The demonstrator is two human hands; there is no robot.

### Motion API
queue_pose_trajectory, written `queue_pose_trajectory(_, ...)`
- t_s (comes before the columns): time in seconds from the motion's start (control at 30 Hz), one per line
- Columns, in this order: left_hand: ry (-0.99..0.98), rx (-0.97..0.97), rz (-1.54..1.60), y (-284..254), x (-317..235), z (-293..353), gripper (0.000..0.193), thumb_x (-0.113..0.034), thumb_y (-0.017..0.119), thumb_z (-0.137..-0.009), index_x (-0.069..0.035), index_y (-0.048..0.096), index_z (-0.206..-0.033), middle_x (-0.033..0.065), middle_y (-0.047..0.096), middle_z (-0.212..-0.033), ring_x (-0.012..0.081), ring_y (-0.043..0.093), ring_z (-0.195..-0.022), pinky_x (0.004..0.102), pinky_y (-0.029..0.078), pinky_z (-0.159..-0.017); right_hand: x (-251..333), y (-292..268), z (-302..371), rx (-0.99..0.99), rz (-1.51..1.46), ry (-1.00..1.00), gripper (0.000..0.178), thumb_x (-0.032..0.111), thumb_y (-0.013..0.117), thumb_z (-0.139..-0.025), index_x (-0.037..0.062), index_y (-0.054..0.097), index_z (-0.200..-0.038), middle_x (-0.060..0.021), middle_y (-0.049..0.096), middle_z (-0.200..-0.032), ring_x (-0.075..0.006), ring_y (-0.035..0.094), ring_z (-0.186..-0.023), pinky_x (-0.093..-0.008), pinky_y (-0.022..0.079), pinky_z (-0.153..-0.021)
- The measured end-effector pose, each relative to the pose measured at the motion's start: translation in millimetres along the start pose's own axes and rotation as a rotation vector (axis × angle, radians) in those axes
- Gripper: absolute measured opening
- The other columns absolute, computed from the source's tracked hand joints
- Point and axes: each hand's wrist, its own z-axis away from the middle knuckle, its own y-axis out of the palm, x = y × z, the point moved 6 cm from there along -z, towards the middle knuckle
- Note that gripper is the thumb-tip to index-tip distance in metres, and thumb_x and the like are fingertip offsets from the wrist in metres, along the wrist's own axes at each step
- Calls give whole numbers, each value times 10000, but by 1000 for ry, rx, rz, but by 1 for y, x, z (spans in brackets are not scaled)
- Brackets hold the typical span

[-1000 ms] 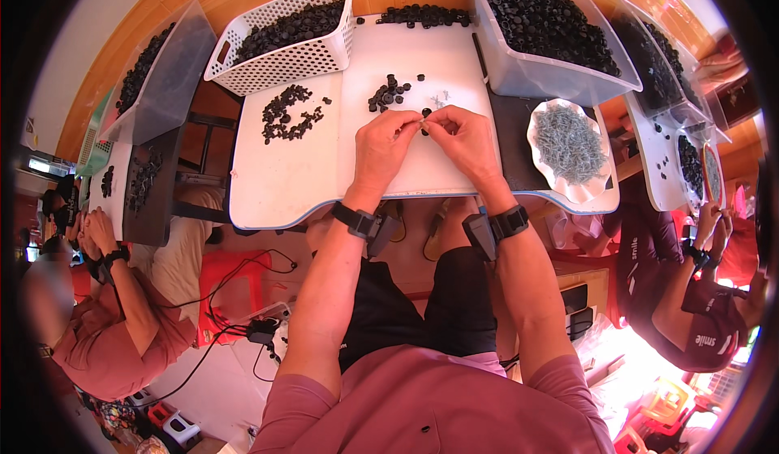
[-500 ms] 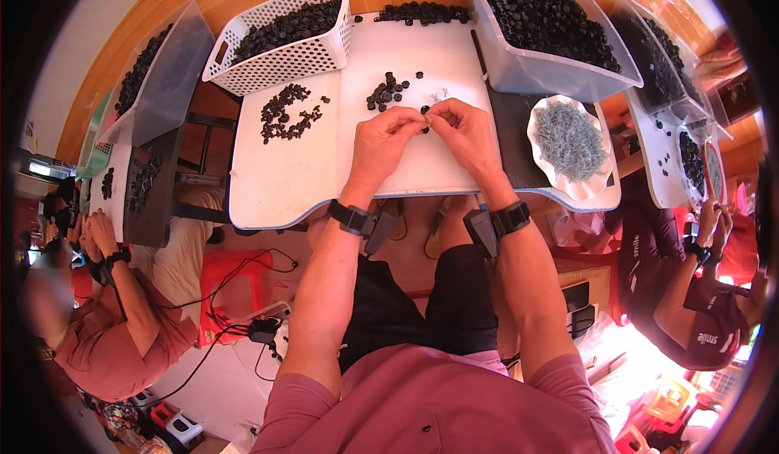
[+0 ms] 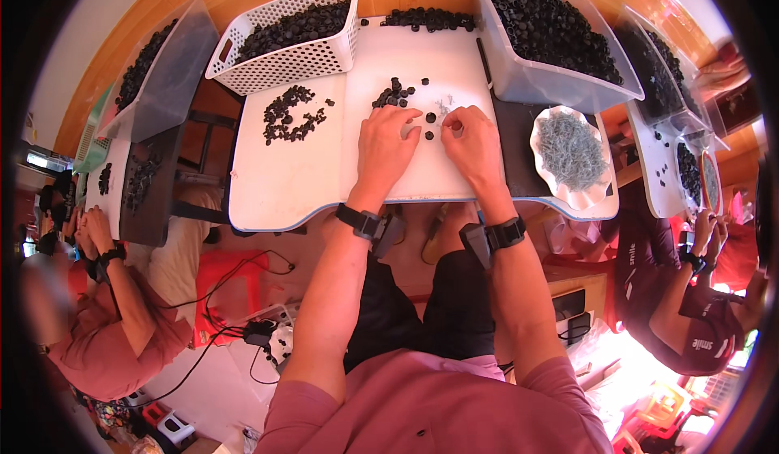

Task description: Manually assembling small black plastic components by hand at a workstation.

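Observation:
On the white tabletop, my left hand (image 3: 385, 147) rests beside a small pile of black round parts (image 3: 392, 95), its thumb and forefinger apart with nothing seen between them. My right hand (image 3: 472, 147) is curled next to some thin silvery pins (image 3: 445, 103). Its thumb and fingertips are drawn together; whatever they hold is too small to make out. Between the two hands lie a black round cap (image 3: 431, 118) and, just nearer to me, a smaller black piece (image 3: 429, 136).
A white perforated basket (image 3: 284, 62) and a clear bin (image 3: 560, 82) of black parts stand at the back. Loose small black parts (image 3: 280, 121) lie on the left. A scalloped white dish (image 3: 599, 197) of pins sits right. People work on both sides.
My hands were together at a small black part and have now moved apart. The black cap and smaller piece lie on the table between them.

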Motion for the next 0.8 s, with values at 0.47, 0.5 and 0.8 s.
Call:
queue_pose_trajectory(0.47,75,11,25,-3,-16,3,181,-89,772,-792,-105,782,-972,45,666,-925,236,628,-909,373,486,-854,-10,6,-1,37,5,19,84,79,741,-857,28,737,-924,-160,671,-911,-348,665,-808,-453,534,-756)
queue_pose_trajectory(0.5,91,13,-30,-3,-19,4,188,-110,794,-781,-113,782,-968,37,647,-899,235,624,-914,374,475,-851,-9,7,-1,27,6,14,67,69,730,-870,26,733,-921,-161,672,-914,-351,665,-810,-449,533,-752)
queue_pose_trajectory(0.8,177,0,-50,-2,-17,7,230,-115,819,-788,-96,759,-1009,46,697,-914,226,645,-862,368,487,-811,-5,-7,1,-22,-351,151,129,79,719,-935,1,749,-1033,-123,736,-879,-213,703,-736,-318,542,-674)
